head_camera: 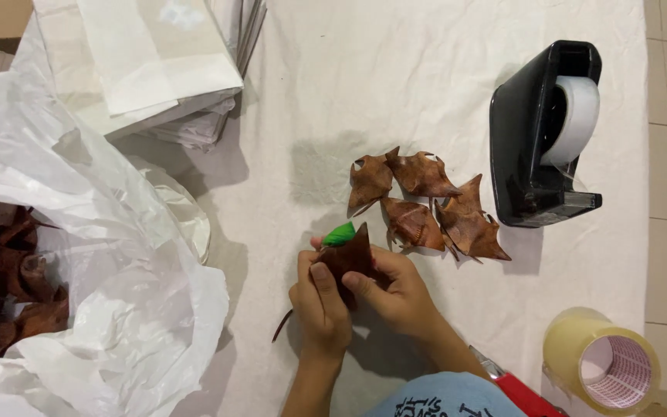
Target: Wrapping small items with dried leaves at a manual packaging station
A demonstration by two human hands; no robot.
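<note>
A: What do the hands hold in the head view?

B: Just below centre, the left hand [320,305] and right hand [395,293] pinch one brown leaf-shaped piece [349,255] between fingers and thumbs. A small green bit [340,234] sits at its top.

A: How many more pieces lie loose?

B: Four more brown pieces [422,205] lie in a cluster on the white-covered desk [395,85], just above and right of the hands. More fill the white plastic bag [110,262] at the left; I cannot count those.

A: Tape?

B: One black tape dispenser [538,139] at the upper right, one clear tape roll [602,361] at the lower right. A stack of white paper bags [144,62] lies at the upper left.
</note>
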